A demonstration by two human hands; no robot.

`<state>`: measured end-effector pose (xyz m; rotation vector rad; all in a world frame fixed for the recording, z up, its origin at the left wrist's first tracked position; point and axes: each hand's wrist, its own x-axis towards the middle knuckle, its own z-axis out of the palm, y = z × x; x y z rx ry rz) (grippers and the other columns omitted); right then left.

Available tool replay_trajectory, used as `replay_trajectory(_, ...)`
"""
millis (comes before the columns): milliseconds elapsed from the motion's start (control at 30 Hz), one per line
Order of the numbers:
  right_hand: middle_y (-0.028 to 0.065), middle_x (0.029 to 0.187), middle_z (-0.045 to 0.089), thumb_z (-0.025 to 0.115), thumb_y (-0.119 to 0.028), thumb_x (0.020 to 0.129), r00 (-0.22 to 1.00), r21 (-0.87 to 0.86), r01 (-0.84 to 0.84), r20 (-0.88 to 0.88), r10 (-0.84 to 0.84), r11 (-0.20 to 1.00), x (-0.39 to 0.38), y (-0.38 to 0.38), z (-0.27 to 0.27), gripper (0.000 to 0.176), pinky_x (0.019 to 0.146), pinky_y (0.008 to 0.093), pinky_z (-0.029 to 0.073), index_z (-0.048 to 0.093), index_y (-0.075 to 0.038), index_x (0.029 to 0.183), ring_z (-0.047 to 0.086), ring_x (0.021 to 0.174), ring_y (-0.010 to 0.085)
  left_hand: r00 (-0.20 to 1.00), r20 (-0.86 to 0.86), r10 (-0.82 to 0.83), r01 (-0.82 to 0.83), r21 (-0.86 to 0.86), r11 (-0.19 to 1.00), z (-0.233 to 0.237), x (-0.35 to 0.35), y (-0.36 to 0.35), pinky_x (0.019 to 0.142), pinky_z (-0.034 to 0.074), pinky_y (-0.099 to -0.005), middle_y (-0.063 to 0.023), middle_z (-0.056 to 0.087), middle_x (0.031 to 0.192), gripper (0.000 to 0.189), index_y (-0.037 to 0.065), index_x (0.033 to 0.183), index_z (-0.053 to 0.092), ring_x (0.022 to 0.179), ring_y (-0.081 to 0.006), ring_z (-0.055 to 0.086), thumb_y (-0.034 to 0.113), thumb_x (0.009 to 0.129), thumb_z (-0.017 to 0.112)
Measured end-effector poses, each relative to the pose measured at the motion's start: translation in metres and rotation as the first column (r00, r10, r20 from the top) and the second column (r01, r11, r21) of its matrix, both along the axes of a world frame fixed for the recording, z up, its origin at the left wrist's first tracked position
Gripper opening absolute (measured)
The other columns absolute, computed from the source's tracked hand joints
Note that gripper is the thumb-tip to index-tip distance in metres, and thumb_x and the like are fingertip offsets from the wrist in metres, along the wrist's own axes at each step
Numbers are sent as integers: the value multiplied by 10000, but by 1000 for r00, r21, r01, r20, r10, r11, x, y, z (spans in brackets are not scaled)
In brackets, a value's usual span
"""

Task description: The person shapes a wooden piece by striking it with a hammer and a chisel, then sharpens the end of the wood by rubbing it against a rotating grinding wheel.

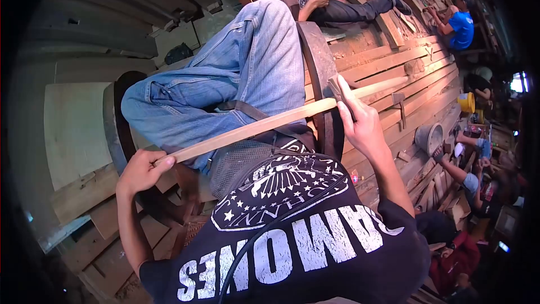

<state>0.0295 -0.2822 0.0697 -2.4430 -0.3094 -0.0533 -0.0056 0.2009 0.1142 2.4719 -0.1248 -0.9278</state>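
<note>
A long, pale wooden stick slants across my lap, from lower left to upper right. My left hand is closed around its near end, thumb along the top. Farther up, my right hand is at the stick, fingers and thumb pinching a small flat brown piece against it. What that piece is, I cannot tell. Beyond my right hand the stick reaches over the planks, close to a rounded brown lump. My bent legs in blue jeans lie behind the stick.
Wooden planks form the slatted surface on the right, with a hammer-like tool on them. A grey bucket and a yellow bucket stand farther right. One person sits ahead; another in blue works beyond. Boards lean at left.
</note>
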Motion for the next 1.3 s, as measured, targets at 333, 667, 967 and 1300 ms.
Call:
replay_trajectory(333, 273, 1066, 693, 582, -77, 987, 998, -93, -1, -63, -5, 996, -1, 13, 2, 532, 787, 435, 549, 470, -113, 1505, 699, 930, 418, 984, 122, -129, 142, -112, 983, -9, 2, -70, 587, 458, -469, -163, 600, 623, 355, 48, 905, 605, 627, -390, 627, 396, 959, 651)
replay_trajectory(667, 225, 754, 683, 555, -165, 1020, 931, -328, 305, -93, -352, 894, 18, -59, 5, 485, 546, 470, 501, 487, -207, 1498, 671, 605, 360, 895, 342, -286, 249, 150, 957, -29, -16, -84, 581, 502, -504, -143, 665, 792, 307, 86, 1014, 513, 669, -398, 654, 346, 943, 661)
replay_trajectory(967, 224, 772, 682, 599, -207, 992, 988, -289, 135, -30, -150, 948, 11, -46, 7, 502, 568, 483, 527, 502, -231, 1484, 675, 629, 373, 773, 520, -363, 253, 272, 929, -38, -31, -85, 555, 530, -413, -74, 591, 838, 305, 97, 985, 527, 676, -275, 678, 169, 791, 752)
replay_trajectory(1300, 219, 727, 644, 587, -189, 997, 993, -198, 114, 39, -108, 974, -6, -33, -5, 502, 588, 494, 503, 493, -218, 1489, 657, 663, 402, 765, 533, -363, 237, 291, 927, -39, -33, -87, 570, 534, -414, -74, 590, 808, 304, 102, 967, 522, 686, -281, 678, 160, 779, 754)
